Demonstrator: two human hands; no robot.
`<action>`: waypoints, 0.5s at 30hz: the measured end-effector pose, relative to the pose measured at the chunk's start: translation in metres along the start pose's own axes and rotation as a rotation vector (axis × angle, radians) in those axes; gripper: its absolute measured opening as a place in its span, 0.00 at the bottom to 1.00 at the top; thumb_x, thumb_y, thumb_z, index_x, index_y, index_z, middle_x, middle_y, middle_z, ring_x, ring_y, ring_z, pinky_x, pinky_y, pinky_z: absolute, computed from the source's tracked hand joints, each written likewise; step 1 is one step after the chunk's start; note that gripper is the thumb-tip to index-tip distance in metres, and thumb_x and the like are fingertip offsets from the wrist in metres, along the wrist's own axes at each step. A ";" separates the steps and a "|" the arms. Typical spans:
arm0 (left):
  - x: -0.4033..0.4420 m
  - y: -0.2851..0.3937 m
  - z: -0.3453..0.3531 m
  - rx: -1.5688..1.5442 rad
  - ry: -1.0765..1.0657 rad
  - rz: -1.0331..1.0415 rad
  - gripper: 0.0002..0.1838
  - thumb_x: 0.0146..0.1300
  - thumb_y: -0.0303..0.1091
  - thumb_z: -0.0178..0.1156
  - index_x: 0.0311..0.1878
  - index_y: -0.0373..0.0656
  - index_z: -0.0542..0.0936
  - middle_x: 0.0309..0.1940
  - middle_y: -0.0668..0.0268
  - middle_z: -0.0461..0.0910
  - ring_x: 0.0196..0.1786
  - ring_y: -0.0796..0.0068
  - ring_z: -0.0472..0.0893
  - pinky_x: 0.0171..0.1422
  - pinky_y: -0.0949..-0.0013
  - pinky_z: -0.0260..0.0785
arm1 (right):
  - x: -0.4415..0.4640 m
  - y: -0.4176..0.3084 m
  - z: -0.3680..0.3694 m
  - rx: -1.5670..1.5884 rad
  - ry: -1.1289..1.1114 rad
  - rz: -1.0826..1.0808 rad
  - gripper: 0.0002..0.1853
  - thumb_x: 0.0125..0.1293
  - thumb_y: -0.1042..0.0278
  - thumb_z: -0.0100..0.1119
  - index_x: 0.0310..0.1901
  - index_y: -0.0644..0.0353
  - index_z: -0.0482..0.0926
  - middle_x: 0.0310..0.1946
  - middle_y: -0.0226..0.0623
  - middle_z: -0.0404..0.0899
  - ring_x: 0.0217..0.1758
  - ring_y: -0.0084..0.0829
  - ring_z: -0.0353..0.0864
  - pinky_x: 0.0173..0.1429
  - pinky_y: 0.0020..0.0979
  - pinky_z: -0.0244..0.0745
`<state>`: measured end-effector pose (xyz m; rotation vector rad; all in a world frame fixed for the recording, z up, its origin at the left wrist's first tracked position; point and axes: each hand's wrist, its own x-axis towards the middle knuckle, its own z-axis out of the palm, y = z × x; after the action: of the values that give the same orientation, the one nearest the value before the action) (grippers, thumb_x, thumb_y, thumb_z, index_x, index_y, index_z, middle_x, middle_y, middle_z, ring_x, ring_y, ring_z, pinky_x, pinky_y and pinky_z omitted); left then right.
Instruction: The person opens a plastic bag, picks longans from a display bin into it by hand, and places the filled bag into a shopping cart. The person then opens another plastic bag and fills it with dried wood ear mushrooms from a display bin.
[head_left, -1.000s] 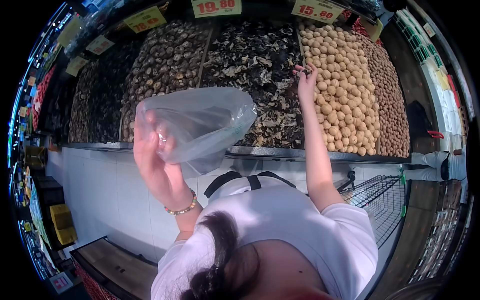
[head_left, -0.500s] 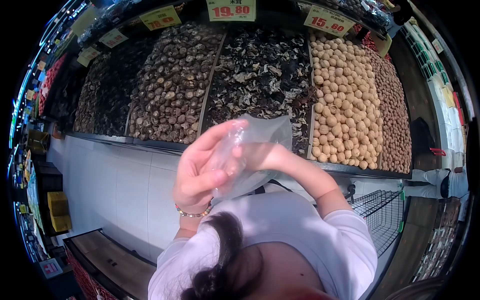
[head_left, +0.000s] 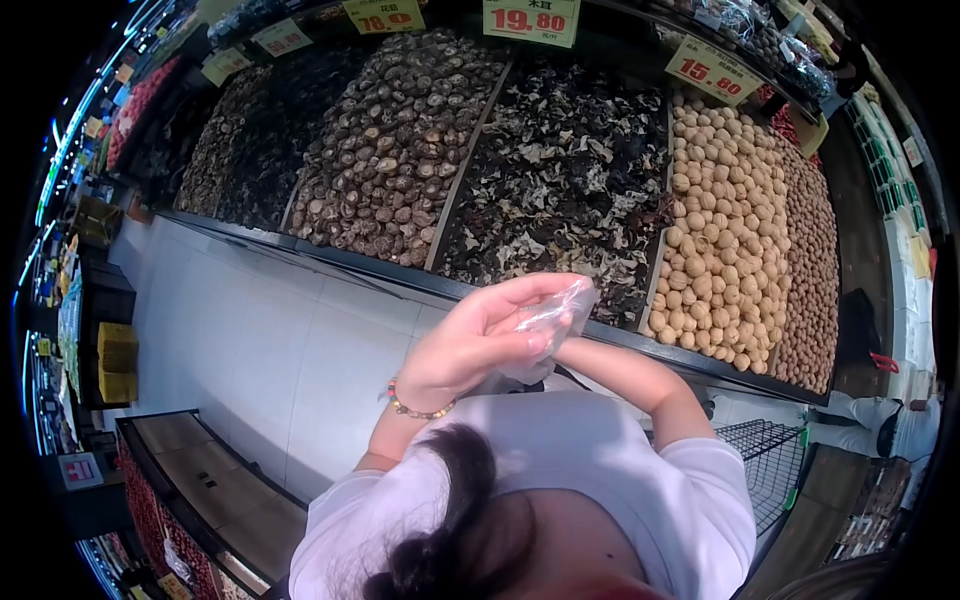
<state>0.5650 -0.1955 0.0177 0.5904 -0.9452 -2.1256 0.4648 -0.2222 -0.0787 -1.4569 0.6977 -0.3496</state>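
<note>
A clear plastic bag (head_left: 556,318) is bunched up in front of my chest. My left hand (head_left: 482,338), with a beaded bracelet at its wrist, is closed on the bag, thumb and fingers curved round the film. My right hand (head_left: 572,347) comes in from the other side, against or inside the bag; its fingers are hidden by the film and my left hand. Just beyond both hands lies the front edge of the bin of dried black fungus (head_left: 560,170).
Dried mushrooms (head_left: 395,150) fill the bin on the left, walnuts (head_left: 725,230) the one on the right. Price signs (head_left: 530,20) stand along the back. A wire cart (head_left: 765,465) is at my right, a low dark-edged display (head_left: 215,490) at my left. Another person's legs (head_left: 850,425) show far right.
The bag was spread wider and is now gathered smaller. Both hands sit lower and further right in view, and my right hand is more hidden. The view has turned slightly.
</note>
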 end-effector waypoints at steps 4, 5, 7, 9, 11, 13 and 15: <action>0.000 -0.009 -0.002 -0.043 -0.015 -0.050 0.33 0.52 0.28 0.62 0.61 0.28 0.62 0.54 0.56 0.71 0.56 0.70 0.71 0.63 0.69 0.60 | -0.002 -0.004 0.004 0.025 0.000 0.011 0.17 0.57 0.61 0.58 0.47 0.58 0.75 0.40 0.43 0.78 0.44 0.42 0.77 0.48 0.38 0.72; 0.000 -0.009 -0.002 -0.046 -0.022 -0.042 0.33 0.53 0.29 0.62 0.61 0.29 0.62 0.52 0.58 0.71 0.53 0.74 0.71 0.58 0.72 0.60 | -0.003 -0.005 0.005 0.029 0.002 0.013 0.17 0.57 0.61 0.58 0.47 0.58 0.75 0.40 0.43 0.78 0.44 0.42 0.77 0.48 0.38 0.72; -0.001 -0.008 -0.001 -0.037 -0.030 -0.015 0.32 0.56 0.29 0.61 0.63 0.31 0.61 0.47 0.65 0.71 0.43 0.83 0.69 0.44 0.80 0.60 | -0.003 -0.006 0.005 0.033 0.003 0.015 0.17 0.57 0.61 0.58 0.47 0.58 0.75 0.40 0.43 0.78 0.44 0.42 0.77 0.48 0.38 0.72; -0.002 -0.006 -0.003 -0.028 -0.045 -0.009 0.32 0.58 0.29 0.60 0.63 0.33 0.60 0.44 0.70 0.71 0.36 0.89 0.68 0.34 0.85 0.60 | -0.004 -0.008 0.007 0.040 0.009 0.021 0.17 0.56 0.60 0.58 0.47 0.58 0.75 0.40 0.43 0.78 0.44 0.42 0.78 0.48 0.38 0.72; -0.002 -0.007 -0.006 -0.032 -0.055 -0.028 0.31 0.57 0.29 0.60 0.63 0.32 0.61 0.46 0.67 0.71 0.40 0.86 0.69 0.39 0.83 0.60 | -0.005 -0.010 0.007 0.047 0.011 0.024 0.18 0.56 0.60 0.59 0.47 0.58 0.75 0.41 0.43 0.78 0.44 0.42 0.78 0.48 0.38 0.72; -0.002 -0.007 -0.005 -0.045 -0.029 -0.035 0.31 0.55 0.29 0.61 0.62 0.31 0.62 0.50 0.61 0.71 0.50 0.76 0.71 0.53 0.74 0.61 | -0.006 -0.010 0.009 0.054 0.013 0.027 0.18 0.56 0.60 0.59 0.47 0.57 0.75 0.41 0.43 0.78 0.44 0.42 0.78 0.47 0.38 0.72; -0.002 -0.008 -0.006 -0.039 -0.030 -0.039 0.31 0.55 0.29 0.60 0.61 0.31 0.63 0.52 0.59 0.71 0.54 0.74 0.72 0.59 0.72 0.63 | -0.006 -0.012 0.009 0.057 0.011 0.029 0.18 0.55 0.60 0.59 0.47 0.57 0.75 0.41 0.42 0.78 0.44 0.42 0.78 0.47 0.38 0.72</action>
<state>0.5669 -0.1924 0.0082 0.5628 -0.9130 -2.1877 0.4683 -0.2126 -0.0658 -1.3909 0.7119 -0.3527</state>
